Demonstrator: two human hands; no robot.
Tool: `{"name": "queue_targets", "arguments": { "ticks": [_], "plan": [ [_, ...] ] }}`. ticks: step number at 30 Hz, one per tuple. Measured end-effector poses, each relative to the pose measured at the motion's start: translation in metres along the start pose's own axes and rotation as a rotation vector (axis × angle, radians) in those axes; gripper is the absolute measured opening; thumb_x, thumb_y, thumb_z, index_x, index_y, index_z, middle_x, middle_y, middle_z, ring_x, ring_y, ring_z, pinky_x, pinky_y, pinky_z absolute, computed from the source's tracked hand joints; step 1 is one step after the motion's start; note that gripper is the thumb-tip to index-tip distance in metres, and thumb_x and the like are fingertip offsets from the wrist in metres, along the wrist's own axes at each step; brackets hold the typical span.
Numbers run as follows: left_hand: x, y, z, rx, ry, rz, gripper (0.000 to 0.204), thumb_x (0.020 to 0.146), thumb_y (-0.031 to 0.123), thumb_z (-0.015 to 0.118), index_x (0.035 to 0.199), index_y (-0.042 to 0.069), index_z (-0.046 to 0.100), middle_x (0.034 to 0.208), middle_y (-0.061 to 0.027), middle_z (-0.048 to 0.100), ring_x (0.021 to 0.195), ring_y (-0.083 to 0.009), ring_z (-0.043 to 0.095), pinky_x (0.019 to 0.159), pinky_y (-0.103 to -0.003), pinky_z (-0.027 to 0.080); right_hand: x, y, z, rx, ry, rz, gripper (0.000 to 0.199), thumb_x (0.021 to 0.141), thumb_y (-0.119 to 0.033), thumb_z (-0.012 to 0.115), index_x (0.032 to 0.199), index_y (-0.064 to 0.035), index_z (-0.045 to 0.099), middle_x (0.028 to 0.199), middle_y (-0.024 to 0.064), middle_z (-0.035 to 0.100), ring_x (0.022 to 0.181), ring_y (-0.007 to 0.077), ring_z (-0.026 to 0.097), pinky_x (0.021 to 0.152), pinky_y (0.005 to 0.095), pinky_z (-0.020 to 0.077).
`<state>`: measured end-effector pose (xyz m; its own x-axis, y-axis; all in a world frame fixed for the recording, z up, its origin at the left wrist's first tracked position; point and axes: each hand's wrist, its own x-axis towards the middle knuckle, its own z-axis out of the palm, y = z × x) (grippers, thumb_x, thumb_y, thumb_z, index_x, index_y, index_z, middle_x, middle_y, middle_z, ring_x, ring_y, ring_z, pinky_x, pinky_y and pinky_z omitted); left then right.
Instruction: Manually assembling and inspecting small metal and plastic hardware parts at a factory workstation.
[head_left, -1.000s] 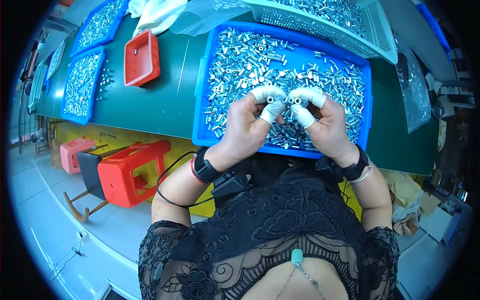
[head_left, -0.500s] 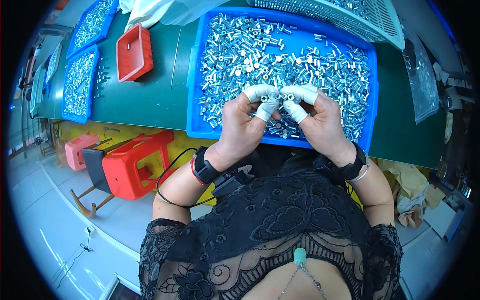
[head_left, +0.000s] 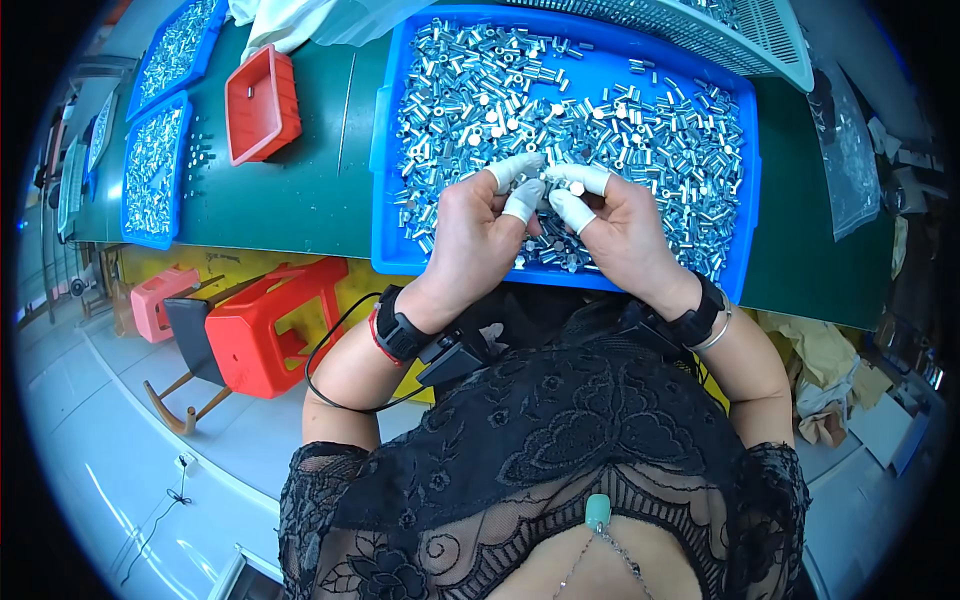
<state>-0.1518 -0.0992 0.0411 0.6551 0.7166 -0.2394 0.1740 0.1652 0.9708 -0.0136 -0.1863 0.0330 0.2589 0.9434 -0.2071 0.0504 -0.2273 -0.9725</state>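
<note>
My left hand (head_left: 478,232) and my right hand (head_left: 628,228) meet over the near part of a large blue tray (head_left: 381,180), with white finger cots on thumbs and forefingers. The tray is spread with small silvery metal sleeves (head_left: 640,130), shiny and cylindrical. Thumb and forefinger of the right hand pinch a metal sleeve (head_left: 576,188), its round end showing. The left fingertips are also pinched together around small metal pieces, largely hidden by the finger cots. Both sets of fingertips nearly touch.
Left of the tray, a red plastic bin (head_left: 262,105) holds a small metal piece. Smaller blue trays (head_left: 153,170) of metal parts lie farther left. A pale green basket (head_left: 740,45) overlaps the tray's far edge. Clear plastic (head_left: 845,160) hangs at right; a red stool (head_left: 262,330) is below the table.
Both hands have shifted slightly left and nearer together. The fingers have turned the metal sleeves, and fewer open ends show between them. The whole view has moved a little.
</note>
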Motion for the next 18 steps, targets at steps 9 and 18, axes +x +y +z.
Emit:
{"name": "queue_targets", "arguments": {
  "ticks": [9,18],
  "plan": [
    [0.005,0.002,-0.005,0.475,0.013,0.262,0.031,0.080,0.002,0.057,0.110,-0.003,0.056,0.065,-0.0065,0.062,0.057,-0.0099,0.060,0.050,-0.025,0.045,0.002,-0.009,-0.005,-0.115,0.012,0.052,0.023,0.084,-0.003,0.057,0.107,0.0002,0.059,0.094,0.0033,0.062,0.082,0.0060,0.055,0.071,0.0212,0.0459],
    [-0.017,-0.010,0.003,0.057,0.083,0.283,0.021,0.085,-0.001,0.055,0.106,-0.003,0.057,0.083,-0.0074,0.064,0.069,-0.0106,0.061,0.059,-0.023,0.052,-0.014,-0.022,-0.004,-0.209,0.033,-0.162,0.020,0.081,-0.003,0.061,0.101,-0.0033,0.062,0.088,0.0054,0.062,0.074,0.0103,0.056,0.063,0.0231,0.0444]
  ]
}}
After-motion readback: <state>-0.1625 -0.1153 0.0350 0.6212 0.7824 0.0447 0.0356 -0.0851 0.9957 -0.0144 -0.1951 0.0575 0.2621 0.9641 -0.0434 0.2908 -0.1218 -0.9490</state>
